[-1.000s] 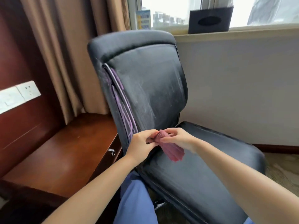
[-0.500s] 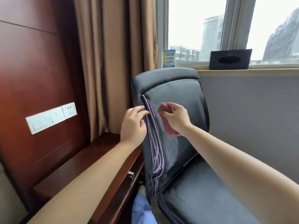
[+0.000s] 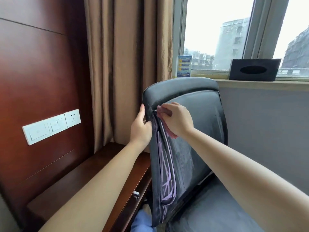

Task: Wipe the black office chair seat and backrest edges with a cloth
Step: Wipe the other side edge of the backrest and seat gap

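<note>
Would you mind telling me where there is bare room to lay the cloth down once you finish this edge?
Free: the wooden desk top between the wall panel and the chair backrest, and the seat under the right forearm. Crowded: the backrest's upper left edge, where the left hand grips and the right hand presses the cloth.

matt leather chair (image 3: 200, 131), glossy wood desk (image 3: 93, 178).

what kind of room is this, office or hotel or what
Probably a hotel room or small office: a wooden desk set against a dark wood wall panel, a black office chair, and a tissue box on the windowsill overlooking city buildings.
</note>
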`<control>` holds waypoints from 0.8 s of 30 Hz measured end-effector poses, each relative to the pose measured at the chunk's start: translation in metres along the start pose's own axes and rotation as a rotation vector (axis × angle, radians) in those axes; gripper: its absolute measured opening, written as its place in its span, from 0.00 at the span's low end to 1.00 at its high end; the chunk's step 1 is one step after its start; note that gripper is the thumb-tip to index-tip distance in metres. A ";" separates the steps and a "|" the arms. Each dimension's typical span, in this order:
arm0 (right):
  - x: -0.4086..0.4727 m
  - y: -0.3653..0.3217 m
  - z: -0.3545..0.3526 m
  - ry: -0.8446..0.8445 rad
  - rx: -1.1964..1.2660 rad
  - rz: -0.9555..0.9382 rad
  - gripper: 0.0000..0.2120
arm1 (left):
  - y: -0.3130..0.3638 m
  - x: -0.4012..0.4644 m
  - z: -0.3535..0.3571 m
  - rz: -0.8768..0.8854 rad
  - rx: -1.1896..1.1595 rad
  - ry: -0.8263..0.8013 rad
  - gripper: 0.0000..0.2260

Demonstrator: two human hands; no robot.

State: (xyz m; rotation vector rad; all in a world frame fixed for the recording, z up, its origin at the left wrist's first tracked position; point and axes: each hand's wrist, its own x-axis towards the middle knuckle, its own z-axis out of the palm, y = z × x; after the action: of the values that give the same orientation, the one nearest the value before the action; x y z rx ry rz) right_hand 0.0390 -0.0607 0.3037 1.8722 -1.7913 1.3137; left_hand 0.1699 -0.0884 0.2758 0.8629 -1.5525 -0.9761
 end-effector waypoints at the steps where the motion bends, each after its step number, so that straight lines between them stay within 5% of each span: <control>1: -0.011 0.008 0.003 -0.022 -0.042 -0.046 0.09 | -0.002 -0.001 -0.001 0.004 -0.002 0.005 0.30; 13: -0.012 -0.020 -0.011 0.100 -0.017 -0.042 0.12 | 0.005 -0.034 -0.011 -0.019 -0.080 0.081 0.27; 18: -0.075 -0.003 -0.004 0.173 -0.050 -0.172 0.08 | 0.000 -0.041 -0.016 -0.017 -0.096 0.082 0.27; 24: -0.042 -0.030 -0.018 0.244 -0.021 -0.260 0.10 | -0.002 -0.050 -0.018 -0.009 -0.226 0.091 0.26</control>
State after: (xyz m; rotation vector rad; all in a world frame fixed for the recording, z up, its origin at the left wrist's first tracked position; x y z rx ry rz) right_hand 0.0644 -0.0130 0.2952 1.7739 -1.3850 1.3517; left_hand 0.1964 -0.0471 0.2562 0.7451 -1.3329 -1.0805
